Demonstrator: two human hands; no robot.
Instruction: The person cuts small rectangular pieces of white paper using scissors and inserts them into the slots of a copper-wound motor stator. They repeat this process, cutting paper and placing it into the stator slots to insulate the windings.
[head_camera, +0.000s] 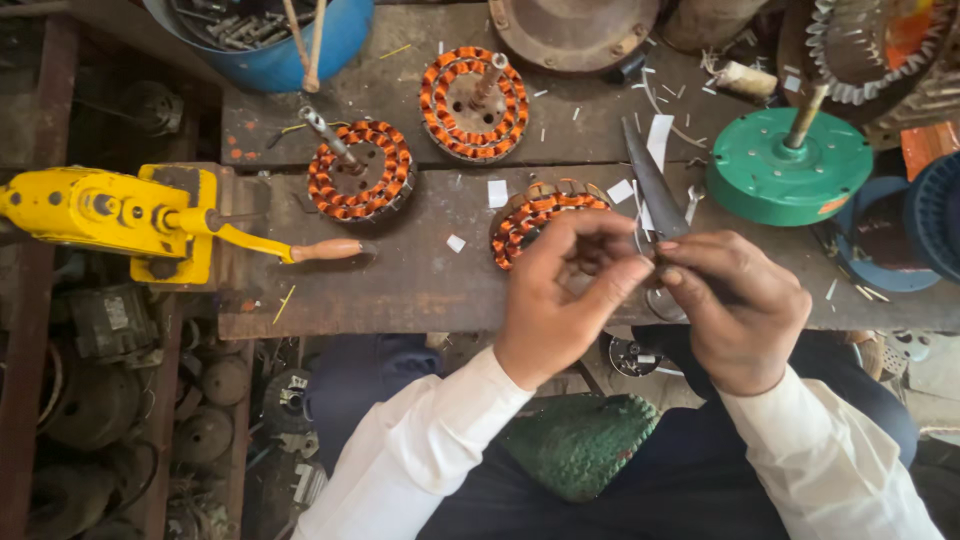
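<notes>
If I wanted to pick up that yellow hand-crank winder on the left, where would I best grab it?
Probably by the wooden handle of the yellow hand-crank winding machine. It sticks out to the right over the wooden workbench, rounded and free all round, so a hand could come from above or the near side. The body looks bulky and may be fixed down.

The wound coil ring lies on the workbench, right behind the left hand. The right hand is to the right of the ring, touching the left hand. Scissors stick up just right of the ring. Two more coil rings lie left of it and farther back. The hand winder sits far to its left
</notes>
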